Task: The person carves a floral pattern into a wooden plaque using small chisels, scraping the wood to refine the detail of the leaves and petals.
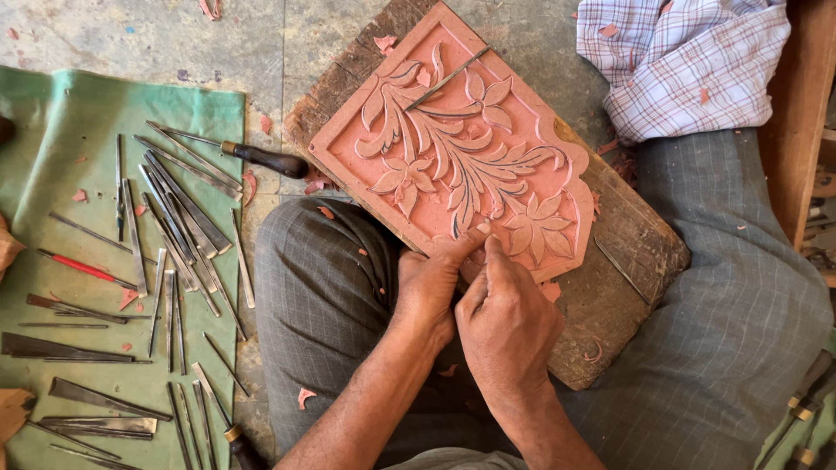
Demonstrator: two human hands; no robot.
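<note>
**Two hands working at the carved slab's near edge**

Two hands are bearing on the near edge of a pink carved stone panel (453,144), which is lying on a worn wooden board (623,270) across the person's lap. The left hand (428,287) is pressing its thumb against the panel's lower rim; the right hand (507,322) is curling its fingers (493,261) tightly just beside it, seemingly around a slim tool, though the tool itself is hidden between the hands.

A slip here could chip the flower petals right beside the panel's rim, or drive an edge into the left thumb, since both hands are crowding one spot.

Left of the panel, many chisels (178,222) are lying on a green cloth (52,130). A checked cloth (688,61) is lying beyond the panel's far right corner, cut off by the frame.
</note>
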